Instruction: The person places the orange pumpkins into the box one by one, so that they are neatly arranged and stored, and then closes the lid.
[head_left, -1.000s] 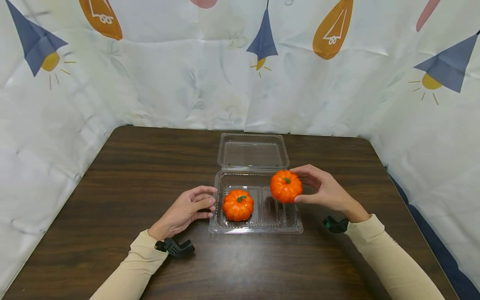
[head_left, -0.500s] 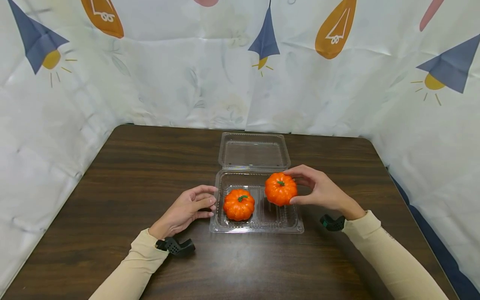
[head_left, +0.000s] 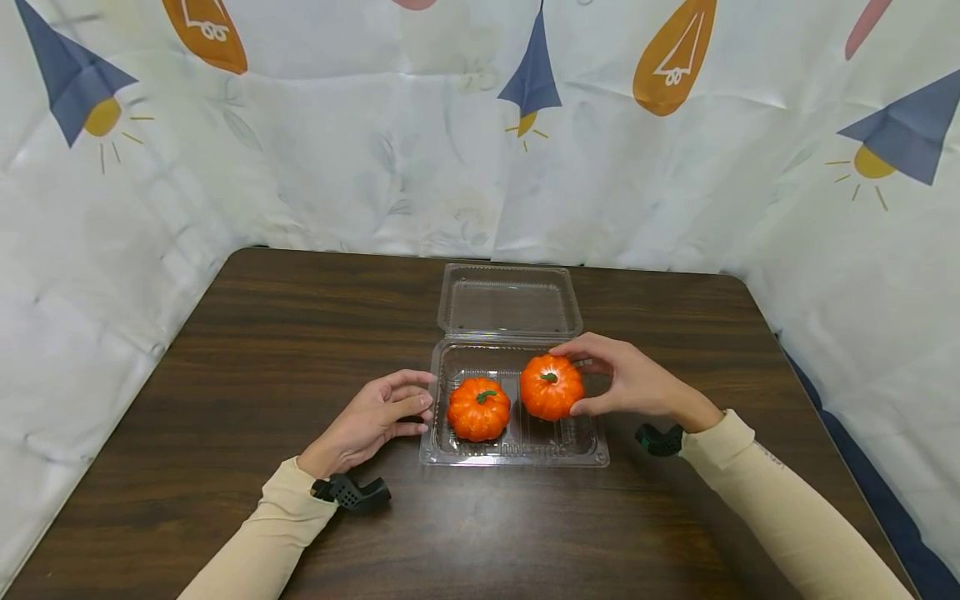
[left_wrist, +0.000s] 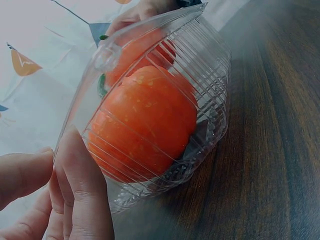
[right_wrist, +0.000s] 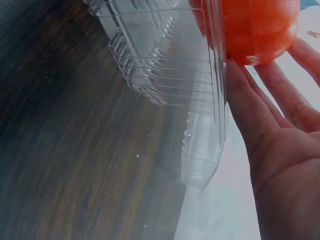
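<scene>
A clear plastic clamshell container [head_left: 517, 459] lies on the table with its lid [head_left: 510, 302] folded back. One orange toy pumpkin [head_left: 477, 412] with a green stem sits in the left half. My left hand [head_left: 375, 421] pinches the container's left rim between thumb and fingers, as the left wrist view shows up close. From the right, my right hand [head_left: 637, 379] grips a second orange pumpkin [head_left: 550, 392], thumb in front and fingers behind. That pumpkin is over the tray, just right of the first. In the right wrist view its underside [right_wrist: 260, 35] shows beyond the container's wall.
The dark wood-grain table [head_left: 300, 325] reaches back to a white patterned curtain [head_left: 360, 167], which hangs behind it and at both sides. Each wrist wears a black device, such as the left wrist device [head_left: 351, 493].
My right hand has carried its pumpkin leftward and toward the front of the tray, closer to the other pumpkin. My left hand has stayed at the rim.
</scene>
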